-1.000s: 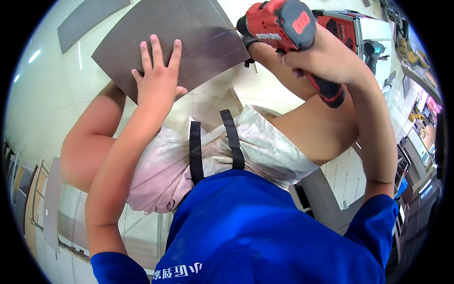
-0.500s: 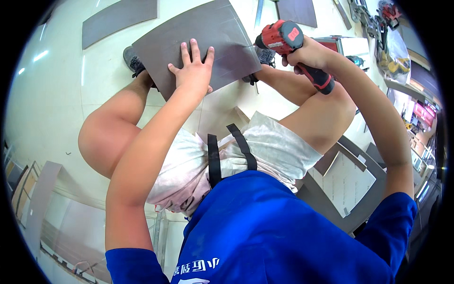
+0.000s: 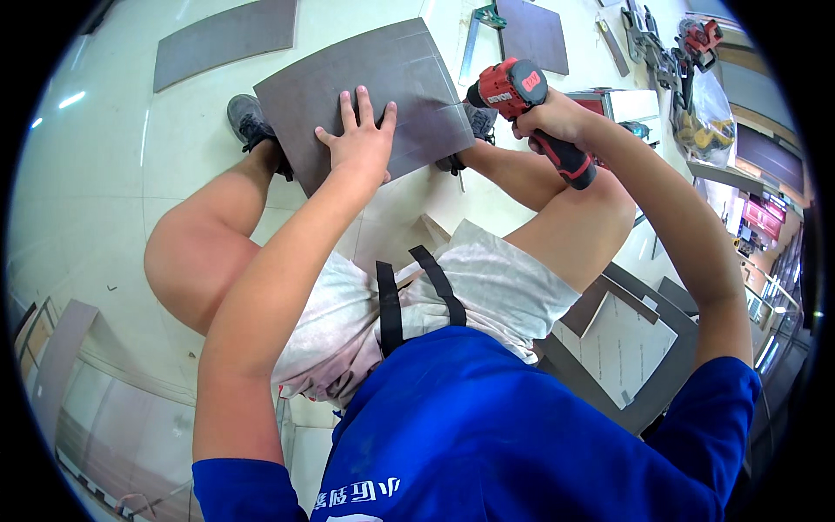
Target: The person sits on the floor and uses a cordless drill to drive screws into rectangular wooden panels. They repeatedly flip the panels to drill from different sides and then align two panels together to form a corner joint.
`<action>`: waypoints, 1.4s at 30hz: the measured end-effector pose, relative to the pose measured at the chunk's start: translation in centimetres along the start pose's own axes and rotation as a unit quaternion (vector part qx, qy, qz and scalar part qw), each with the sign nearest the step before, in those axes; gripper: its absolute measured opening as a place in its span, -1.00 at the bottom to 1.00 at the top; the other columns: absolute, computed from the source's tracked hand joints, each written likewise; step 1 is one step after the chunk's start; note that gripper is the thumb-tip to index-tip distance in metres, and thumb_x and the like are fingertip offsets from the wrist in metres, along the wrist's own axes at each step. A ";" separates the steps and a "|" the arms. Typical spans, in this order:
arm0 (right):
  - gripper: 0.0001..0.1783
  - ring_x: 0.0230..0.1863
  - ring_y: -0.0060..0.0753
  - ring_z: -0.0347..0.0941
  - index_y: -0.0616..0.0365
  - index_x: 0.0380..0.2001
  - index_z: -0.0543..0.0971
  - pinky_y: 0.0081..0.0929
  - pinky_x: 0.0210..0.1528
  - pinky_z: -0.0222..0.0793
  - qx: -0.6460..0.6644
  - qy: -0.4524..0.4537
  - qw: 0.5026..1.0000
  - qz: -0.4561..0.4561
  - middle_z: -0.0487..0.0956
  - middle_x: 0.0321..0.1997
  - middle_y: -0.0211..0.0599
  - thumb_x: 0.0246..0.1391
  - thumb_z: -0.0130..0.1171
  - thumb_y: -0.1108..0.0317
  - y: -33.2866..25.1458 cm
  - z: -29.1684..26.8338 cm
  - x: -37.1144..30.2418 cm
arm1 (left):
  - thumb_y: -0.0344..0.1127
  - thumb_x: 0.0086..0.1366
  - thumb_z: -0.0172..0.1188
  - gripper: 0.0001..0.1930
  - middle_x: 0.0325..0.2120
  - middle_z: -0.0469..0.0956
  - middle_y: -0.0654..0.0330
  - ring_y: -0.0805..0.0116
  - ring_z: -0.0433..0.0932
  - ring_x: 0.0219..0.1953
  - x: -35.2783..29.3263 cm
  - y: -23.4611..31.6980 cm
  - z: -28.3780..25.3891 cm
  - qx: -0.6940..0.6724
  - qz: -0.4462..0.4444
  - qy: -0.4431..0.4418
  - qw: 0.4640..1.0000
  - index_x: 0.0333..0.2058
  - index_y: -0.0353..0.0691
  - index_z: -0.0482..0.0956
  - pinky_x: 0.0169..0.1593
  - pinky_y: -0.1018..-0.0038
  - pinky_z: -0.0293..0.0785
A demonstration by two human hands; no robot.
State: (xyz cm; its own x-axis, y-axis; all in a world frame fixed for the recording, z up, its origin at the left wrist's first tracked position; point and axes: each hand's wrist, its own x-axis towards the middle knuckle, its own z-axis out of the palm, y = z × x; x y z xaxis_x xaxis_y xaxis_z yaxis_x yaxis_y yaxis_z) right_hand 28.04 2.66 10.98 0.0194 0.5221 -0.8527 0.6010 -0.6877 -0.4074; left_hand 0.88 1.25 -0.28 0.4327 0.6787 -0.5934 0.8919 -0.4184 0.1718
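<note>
A flat grey-brown panel [image 3: 296, 104] lies between my shins, over the front of my feet. My left hand [image 3: 361, 148] rests on top of it with fingers spread; its thumb is at the near edge. My right hand [image 3: 557, 117] is wrapped round the grip of a red and black cordless drill [image 3: 513, 87], held above my right shin. The drill points left, and its thin bit meets the panel's right edge; how deep the tip goes cannot be made out. Pale lines run across the panel near that edge.
Other grey panels [image 3: 226, 43] lie on the tiled floor ahead. A square with a green clamp [image 3: 489, 16] lies beyond the drill. At the right are a clear plastic bag [image 3: 704, 122] of yellow items and a red power tool [image 3: 700, 36]. More boards [image 3: 622, 348] lie beside my right hip.
The view has shifted slightly, so the drill and right hand appear a little lower and further left. My left hand keeps its place on the panel, and the bit stays at the right edge.
</note>
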 end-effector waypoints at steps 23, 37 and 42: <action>-0.70 -0.55 -0.42 0.52 0.26 -0.29 0.50 -0.40 -0.46 0.51 -0.028 0.008 1.000 -0.013 0.54 -0.47 -0.27 -0.21 0.19 0.45 -0.1 0.2 0.0 | -0.18 -0.03 0.60 0.21 0.52 -0.34 -0.12 -0.26 -0.31 0.54 0.0 0.0 -0.2 0.004 0.002 -0.004 1.000 0.50 0.16 -0.07 0.25 -0.47 0.26; -0.69 -0.53 -0.40 0.53 0.28 -0.29 0.51 -0.37 -0.45 0.52 -0.044 0.015 0.999 -0.019 0.55 -0.45 -0.25 -0.22 0.17 0.46 -0.6 0.7 -0.3 | -0.17 -0.05 0.61 0.21 0.52 -0.33 -0.13 -0.28 -0.30 0.54 0.0 -0.1 0.1 -0.002 0.005 0.011 1.000 0.49 0.17 -0.03 0.23 -0.51 0.25; -0.69 -0.54 -0.40 0.52 0.27 -0.29 0.51 -0.37 -0.45 0.52 -0.058 0.022 0.998 -0.020 0.54 -0.45 -0.25 -0.22 0.16 0.46 -0.8 0.9 -0.1 | -0.18 -0.05 0.61 0.20 0.52 -0.31 -0.13 -0.28 -0.28 0.54 0.1 -0.3 0.3 -0.005 0.005 0.016 1.000 0.49 0.16 -0.02 0.22 -0.52 0.25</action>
State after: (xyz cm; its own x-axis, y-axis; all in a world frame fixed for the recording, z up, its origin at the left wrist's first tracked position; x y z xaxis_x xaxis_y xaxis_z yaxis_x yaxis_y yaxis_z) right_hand 26.87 2.66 11.11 0.0274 0.5711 -0.8205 0.6910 -0.6039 -0.3973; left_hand 0.65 1.23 -0.61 0.4462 0.6933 -0.5659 0.8883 -0.4200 0.1858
